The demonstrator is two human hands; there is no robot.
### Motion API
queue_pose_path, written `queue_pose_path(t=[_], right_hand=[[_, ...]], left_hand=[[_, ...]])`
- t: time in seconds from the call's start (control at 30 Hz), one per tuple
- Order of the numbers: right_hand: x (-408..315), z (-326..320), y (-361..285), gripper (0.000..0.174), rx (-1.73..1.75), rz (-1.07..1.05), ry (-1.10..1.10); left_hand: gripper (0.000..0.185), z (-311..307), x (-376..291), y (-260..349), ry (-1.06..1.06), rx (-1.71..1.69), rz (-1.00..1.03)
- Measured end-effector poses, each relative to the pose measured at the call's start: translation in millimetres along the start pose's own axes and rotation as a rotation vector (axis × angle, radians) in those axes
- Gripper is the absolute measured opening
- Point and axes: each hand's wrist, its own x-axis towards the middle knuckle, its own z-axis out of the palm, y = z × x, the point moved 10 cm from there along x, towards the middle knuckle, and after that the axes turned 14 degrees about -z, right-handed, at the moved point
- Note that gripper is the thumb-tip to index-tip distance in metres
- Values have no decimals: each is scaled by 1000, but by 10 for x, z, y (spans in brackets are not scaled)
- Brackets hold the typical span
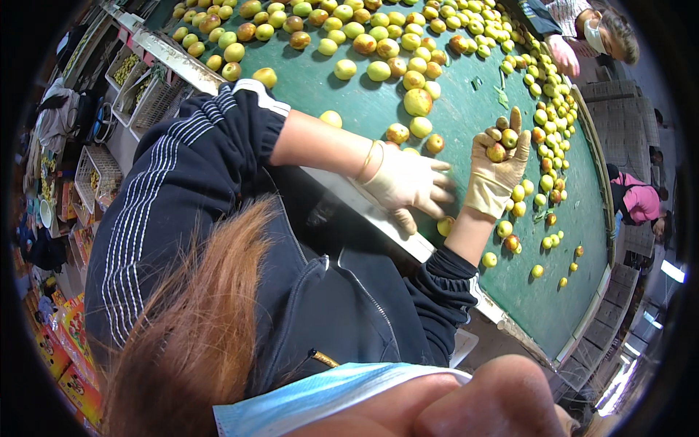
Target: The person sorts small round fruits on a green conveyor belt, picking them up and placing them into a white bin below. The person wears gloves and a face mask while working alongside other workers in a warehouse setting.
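Note:
My right hand [497, 169], in a stained pale glove, is turned palm up over the green sorting table [464, 104]. Its fingers curl around at least two red-and-green jujubes [509, 139], while one finger points up. The left hand [412, 183], gloved too and blurred, is palm down with fingers spread near the table's pale front edge [377, 205]. Nothing shows in its grip, though its palm is hidden. Fruit lies partly covered behind that wrist, and one jujube [445, 225] sits between the hands. Loose jujubes [418, 102] lie just beyond.
Many jujubes [349, 33] spread across the far side, with a dense band [546, 114] along the right. Leaf scraps [501, 97] lie among them. A co-worker's pink-gloved hand [562, 54] is at the far rim. Plastic crates [98, 177] stand at left; another person [639, 196] is beyond the right edge.

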Motion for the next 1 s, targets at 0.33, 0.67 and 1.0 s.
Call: queue_pose_path(t=[0.33, 0.67, 1.0], right_hand=[[-71, 51, -20, 47, 116, 69, -32], [-87, 22, -159, 45, 96, 32, 5], [-144, 55, -55, 45, 67, 96, 13]], left_hand=[[52, -925, -393, -2165, 271, 432, -518], [62, -1909, -2783, -2908, 251, 301, -1133], [34, -881, -1039, -396, 161, 170, -414]])
